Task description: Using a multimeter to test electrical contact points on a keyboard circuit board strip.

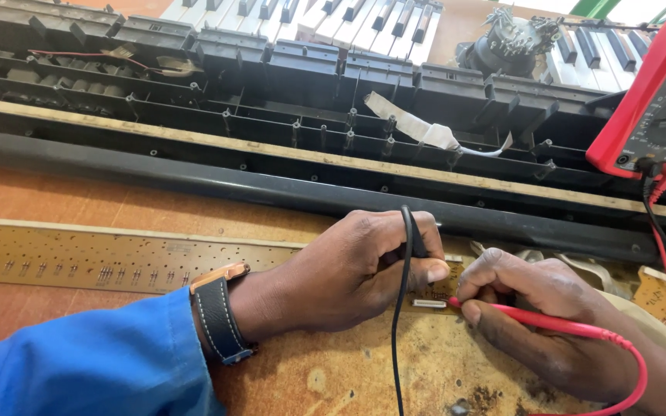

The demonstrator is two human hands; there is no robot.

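The left hand [356, 270] grips a thin black probe [410, 235], the right hand [541, 308] pinches a red probe [549, 322], both on the long tan circuit board [79, 258]

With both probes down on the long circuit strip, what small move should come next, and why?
Probably a glance up at the red multimeter. The left hand holds the black probe and the right hand the red probe, both tips at the strip, so a reading seems due.
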